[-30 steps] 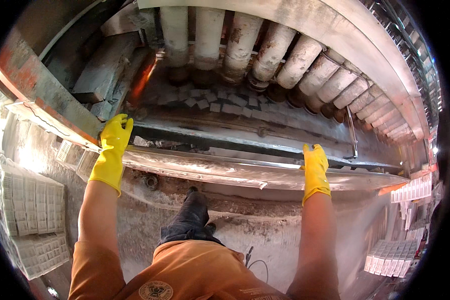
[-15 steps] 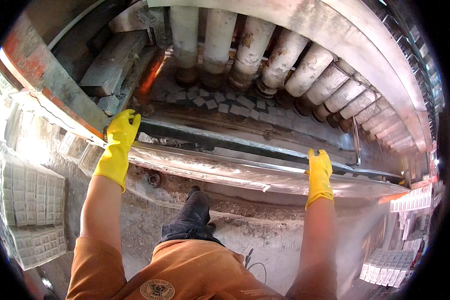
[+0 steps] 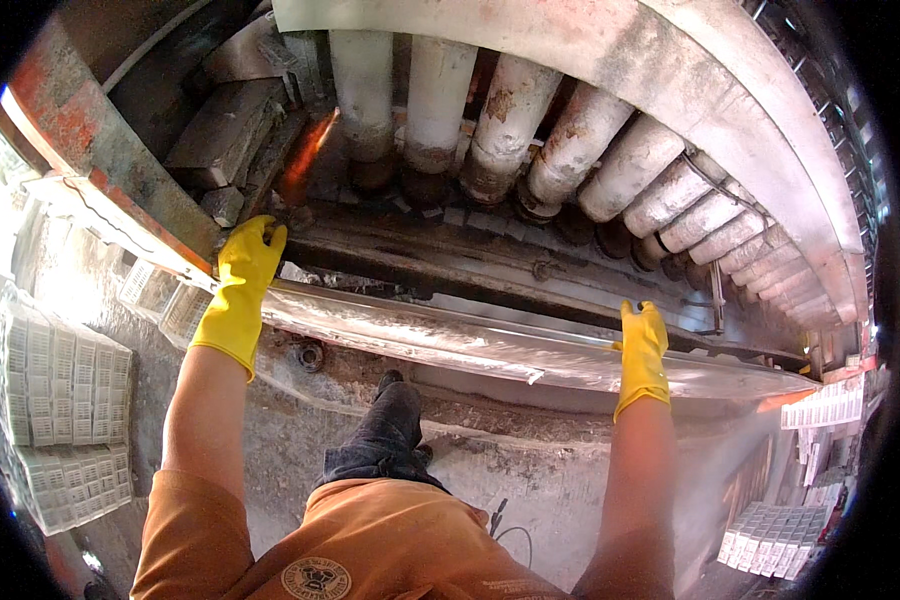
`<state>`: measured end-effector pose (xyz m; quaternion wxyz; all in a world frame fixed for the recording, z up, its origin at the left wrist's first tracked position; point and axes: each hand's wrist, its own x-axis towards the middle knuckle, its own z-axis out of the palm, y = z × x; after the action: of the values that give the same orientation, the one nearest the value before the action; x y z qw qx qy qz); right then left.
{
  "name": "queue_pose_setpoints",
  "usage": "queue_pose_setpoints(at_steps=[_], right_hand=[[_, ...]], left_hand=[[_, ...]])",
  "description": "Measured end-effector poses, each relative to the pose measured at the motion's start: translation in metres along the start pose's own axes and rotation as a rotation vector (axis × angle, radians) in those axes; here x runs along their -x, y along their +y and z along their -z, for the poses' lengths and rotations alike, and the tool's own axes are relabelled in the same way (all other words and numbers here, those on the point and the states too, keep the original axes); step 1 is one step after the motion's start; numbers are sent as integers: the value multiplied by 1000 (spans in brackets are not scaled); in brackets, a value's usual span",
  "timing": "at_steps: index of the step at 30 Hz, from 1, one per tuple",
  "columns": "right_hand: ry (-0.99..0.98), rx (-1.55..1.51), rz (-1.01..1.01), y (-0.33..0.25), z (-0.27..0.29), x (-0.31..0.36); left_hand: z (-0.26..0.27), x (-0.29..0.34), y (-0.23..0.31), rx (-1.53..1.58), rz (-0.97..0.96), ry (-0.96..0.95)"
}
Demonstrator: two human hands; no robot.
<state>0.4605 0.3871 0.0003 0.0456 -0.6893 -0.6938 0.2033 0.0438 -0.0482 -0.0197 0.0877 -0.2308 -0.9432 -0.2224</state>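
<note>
Both my hands wear yellow rubber gloves and rest on the long shiny metal edge [image 3: 450,340] of a big machine in front of me. My left hand [image 3: 245,268] lies flat over the edge at its left end, fingers stretched toward the dark channel behind. My right hand [image 3: 642,345] grips the same edge farther right, fingers curled over it. Behind the edge run several thick grey rollers [image 3: 530,140] side by side, above a dusty channel with small tile pieces [image 3: 440,215].
A rusty orange beam [image 3: 90,165] slants at the upper left beside grey blocks [image 3: 225,135]. Stacks of white mosaic tile sheets [image 3: 55,400] stand at the left and others [image 3: 775,535] at lower right. My dark-trousered leg [image 3: 385,440] stands on the dusty floor.
The view has drawn closer to the machine. My left hand has slid slightly right along the edge; my right hand keeps its hold.
</note>
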Motion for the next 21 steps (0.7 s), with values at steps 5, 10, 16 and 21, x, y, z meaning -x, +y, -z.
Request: queue_pose_setpoints(at_steps=[5,10,16,21], right_hand=[[30,50,32,0,-10,-24],[26,57,27,-9,-7,-29],[32,69,35,-1,-19,-59],[81,82,72,20,-32,-78]], left_hand=[[-4,-12,-3,11,32,-20],[-7,-21,2,5,30,-8],[-8,-25,8,2,18,4],[-8,-23,15,7,7,8]])
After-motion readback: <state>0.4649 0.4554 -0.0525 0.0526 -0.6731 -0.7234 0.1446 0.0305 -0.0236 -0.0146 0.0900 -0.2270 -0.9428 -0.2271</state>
